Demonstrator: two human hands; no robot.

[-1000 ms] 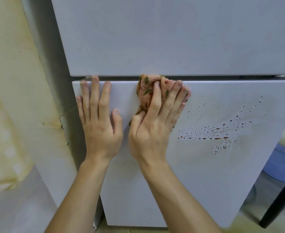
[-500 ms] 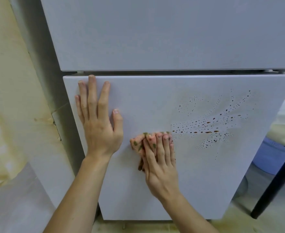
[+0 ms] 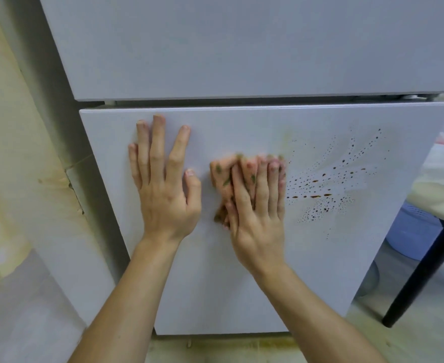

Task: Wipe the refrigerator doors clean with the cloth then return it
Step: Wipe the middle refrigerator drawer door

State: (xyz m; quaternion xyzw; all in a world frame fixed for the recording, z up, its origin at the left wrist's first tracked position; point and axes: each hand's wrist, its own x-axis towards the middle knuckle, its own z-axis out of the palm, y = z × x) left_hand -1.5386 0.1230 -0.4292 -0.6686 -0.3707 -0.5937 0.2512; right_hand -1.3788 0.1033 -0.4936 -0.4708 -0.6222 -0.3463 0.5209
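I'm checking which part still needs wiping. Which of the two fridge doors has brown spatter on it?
The lower door, under both hands: brown droplets fan out right of the cloth. The upper door shows none.

Right hand [image 3: 257,205] presses the cloth [image 3: 222,174] on the lower door [image 3: 241,284]; left hand [image 3: 163,184] lies flat beside it.

doors: two, upper [image 3: 241,43] and lower [image 3: 241,284] | hands: two, left [image 3: 165,189] and right [image 3: 257,213] | cloth [image 3: 222,171]: one | brown spatter patch [image 3: 328,189]: one, its dots too many to count | black table leg [image 3: 420,273]: one | blue tub [image 3: 414,226]: one
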